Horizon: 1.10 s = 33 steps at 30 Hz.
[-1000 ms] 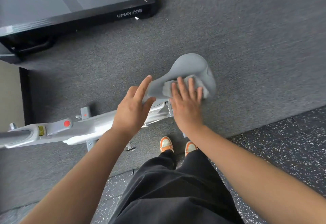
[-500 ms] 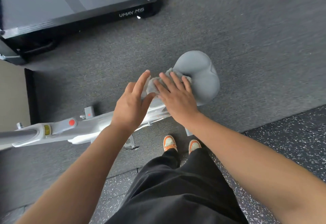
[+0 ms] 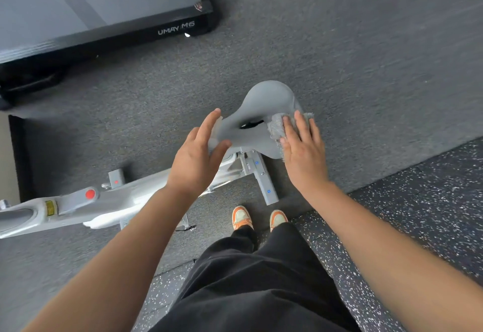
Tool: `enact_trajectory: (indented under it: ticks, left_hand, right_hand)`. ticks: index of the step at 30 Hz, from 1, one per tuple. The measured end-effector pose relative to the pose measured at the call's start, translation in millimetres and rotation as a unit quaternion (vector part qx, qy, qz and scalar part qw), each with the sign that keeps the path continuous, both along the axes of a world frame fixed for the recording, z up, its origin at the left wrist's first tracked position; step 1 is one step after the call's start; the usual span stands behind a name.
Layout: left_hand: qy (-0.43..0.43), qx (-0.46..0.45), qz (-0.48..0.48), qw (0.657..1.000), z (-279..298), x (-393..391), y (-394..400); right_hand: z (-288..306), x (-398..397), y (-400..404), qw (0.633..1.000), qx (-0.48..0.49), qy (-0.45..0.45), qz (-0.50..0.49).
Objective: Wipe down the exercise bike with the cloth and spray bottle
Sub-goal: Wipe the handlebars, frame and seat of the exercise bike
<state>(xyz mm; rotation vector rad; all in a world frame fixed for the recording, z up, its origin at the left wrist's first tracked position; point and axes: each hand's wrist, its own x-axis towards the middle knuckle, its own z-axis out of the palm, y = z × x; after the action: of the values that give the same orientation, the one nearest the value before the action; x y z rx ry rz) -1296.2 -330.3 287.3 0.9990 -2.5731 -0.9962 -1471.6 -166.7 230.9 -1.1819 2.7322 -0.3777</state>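
the black treadmill [image 3: 104, 26] carries the pale lettering "umay m6" [image 3: 176, 28] on its end edge.

Bare forearms, no sleeves; loose black trousers [image 3: 261, 287]; orange-and-white sneakers [image 3: 242, 217], low-cut.

1. Pretty even, soft daylight overall, nothing harsh.
2. Pale glare washes over the treadmill deck [image 3: 99, 5] at 11 o'clock.
3. Only faint shadows under the bike frame [image 3: 125, 201].
4. Wide-angle bend at the edges; forearms balloon at 5 and 7 o'clock.
5. Slight motion smear, corners softest.
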Motion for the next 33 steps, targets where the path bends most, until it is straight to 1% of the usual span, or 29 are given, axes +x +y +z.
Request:
enact_trajectory:
  ticks: [4, 8, 9, 12, 15, 18, 20, 22, 24, 27, 30, 33]
  left_hand:
    - [0.006, -0.009, -0.014, 1.000, 1, -2, 3]
    - [0.015, -0.014, -0.011, 1.000, 2, -2, 5]
    - [0.019, -0.013, -0.011, 1.000, 2, -1, 4]
    - [0.021, -0.023, -0.018, 0.999, 3, 5, 2]
    - [0.013, -0.024, -0.003, 1.000, 4, 11, -1]
    - [0.011, -0.030, 0.009, 0.999, 6, 16, -2]
    - [0.009, -0.033, 0.017, 0.999, 6, 18, -2]
    - [0.004, -0.032, 0.031, 0.999, 7, 19, -2]
    - [-0.003, -0.028, 0.041, 0.999, 8, 20, -1]
    - [-0.004, -0.033, 0.042, 0.999, 9, 20, 1]
    - [-0.007, -0.029, 0.046, 0.999, 8, 17, 3]
    - [-0.011, -0.023, 0.040, 0.999, 4, 12, 4]
  right_hand:
    - [4, 7, 0, 1.000, 0.018, 0.022, 0.007]
    - [1, 24, -18, 0.999, 0.024, 0.033, 0.015]
    - [0, 32, -26, 0.998, 0.022, 0.035, 0.045]
    - [-6, 56, -49, 0.983, 0.010, 0.044, 0.177]
    - [-2, 69, -75, 0.968, -0.018, 0.035, 0.246]
    - [4, 72, -98, 0.952, 0.033, 0.024, 0.304]
    - [12, 66, -110, 0.951, 0.029, 0.000, 0.307]
    - [19, 57, -121, 0.949, 0.064, 0.004, 0.309]
    - [20, 43, -131, 0.953, 0.093, -0.009, 0.287]
    - [17, 10, -139, 0.970, 0.094, -0.026, 0.223]
    - [19, -28, -130, 0.972, 0.097, -0.018, 0.215]
    - [18, -59, -117, 0.978, 0.070, -0.021, 0.194]
